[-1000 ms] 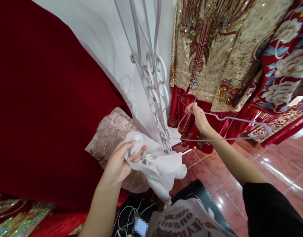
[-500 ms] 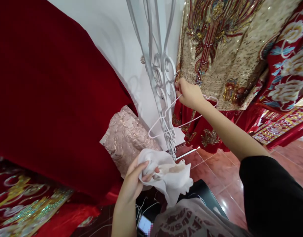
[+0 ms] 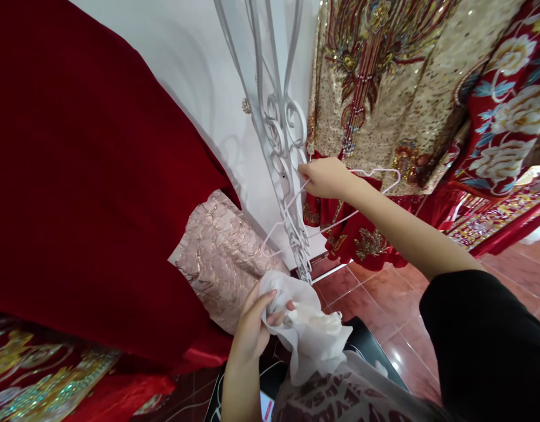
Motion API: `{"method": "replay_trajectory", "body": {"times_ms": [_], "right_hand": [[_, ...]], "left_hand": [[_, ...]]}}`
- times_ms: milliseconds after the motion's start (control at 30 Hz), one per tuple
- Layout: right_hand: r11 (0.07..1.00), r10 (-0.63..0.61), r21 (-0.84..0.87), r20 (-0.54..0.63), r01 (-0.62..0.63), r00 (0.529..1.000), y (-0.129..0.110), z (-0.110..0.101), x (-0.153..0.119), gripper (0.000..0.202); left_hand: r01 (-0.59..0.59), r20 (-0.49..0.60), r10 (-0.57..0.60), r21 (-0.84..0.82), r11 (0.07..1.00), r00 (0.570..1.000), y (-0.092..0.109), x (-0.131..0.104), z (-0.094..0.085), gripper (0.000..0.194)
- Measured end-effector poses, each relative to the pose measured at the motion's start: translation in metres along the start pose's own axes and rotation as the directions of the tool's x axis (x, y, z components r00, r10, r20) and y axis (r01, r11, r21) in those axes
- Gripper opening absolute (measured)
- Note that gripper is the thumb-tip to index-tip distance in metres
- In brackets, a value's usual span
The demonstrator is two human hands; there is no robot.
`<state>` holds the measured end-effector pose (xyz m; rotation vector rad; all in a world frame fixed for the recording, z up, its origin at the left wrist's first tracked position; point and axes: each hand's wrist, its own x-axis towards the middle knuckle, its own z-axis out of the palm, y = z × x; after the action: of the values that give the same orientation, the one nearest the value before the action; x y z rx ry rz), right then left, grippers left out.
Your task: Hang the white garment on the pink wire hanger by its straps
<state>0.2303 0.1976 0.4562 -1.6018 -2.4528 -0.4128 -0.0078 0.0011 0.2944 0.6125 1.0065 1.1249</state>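
A thin white hanger [image 3: 331,225] hangs from my right hand [image 3: 325,177], whose fingers are closed round it near its hook, in front of a grey scrolled metal stand [image 3: 276,140]. Lower down, my left hand [image 3: 253,319] grips a bunched sheer white cloth [image 3: 307,328] between thumb and fingers; fingertips show among its folds. A pale pink textured fabric [image 3: 223,252] lies just beyond the left hand. One end of the hanger overlaps the pink fabric in view.
Red cloth [image 3: 98,176] fills the left side. A gold sequinned garment [image 3: 384,105] and a red floral garment [image 3: 511,111] hang at the right. Below are a dark box [image 3: 375,351], a phone [image 3: 266,405] with cables, and red floor tiles [image 3: 397,305].
My right hand has lowered slightly and moved left, and the hanger has turned, with more of its right end showing. My left hand and the white cloth have shifted right and slightly down.
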Motion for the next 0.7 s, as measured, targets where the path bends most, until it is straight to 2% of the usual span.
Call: {"method": "replay_trajectory", "body": {"times_ms": [100,200,333,467,533,600,667,700], "right_hand": [[0.999,-0.004,0.050,-0.019,0.005,1.000,-0.003,0.011,-0.018,0.036],[0.982,-0.001,0.185,-0.193,0.037,0.981,-0.001,0.042,-0.032,0.054],[0.925,0.093,0.372,-0.422,0.079,0.902,0.007,0.090,-0.043,0.064],[0.867,0.239,0.494,-0.530,0.067,0.813,0.009,0.117,-0.071,0.060],[0.810,0.408,0.587,-0.540,-0.019,0.736,-0.001,0.132,-0.103,0.057],[0.682,0.612,0.725,-0.493,-0.097,0.619,-0.019,0.155,-0.145,0.055],[0.494,0.797,0.845,-0.346,-0.205,0.496,-0.039,0.189,-0.189,0.049],[0.377,0.864,0.877,-0.217,-0.298,0.454,-0.049,0.208,-0.208,0.049]], "left_hand": [[0.015,0.000,-0.015,-0.051,0.999,1.000,-0.002,0.009,0.012,0.039],[0.001,0.014,0.000,-0.086,0.996,1.000,-0.002,0.019,0.028,0.038],[0.005,0.037,-0.002,-0.082,0.997,0.999,0.002,0.027,0.050,0.037],[-0.002,0.008,0.003,-0.108,0.994,1.000,0.002,0.032,0.060,0.037],[-0.014,-0.004,0.014,-0.120,0.993,1.000,0.001,0.034,0.062,0.037],[-0.023,-0.007,0.022,-0.126,0.992,1.000,-0.001,0.036,0.062,0.037],[-0.017,-0.001,0.017,-0.131,0.991,1.000,-0.001,0.037,0.062,0.039],[-0.008,0.009,0.009,-0.133,0.991,1.000,-0.001,0.037,0.062,0.039]]}}
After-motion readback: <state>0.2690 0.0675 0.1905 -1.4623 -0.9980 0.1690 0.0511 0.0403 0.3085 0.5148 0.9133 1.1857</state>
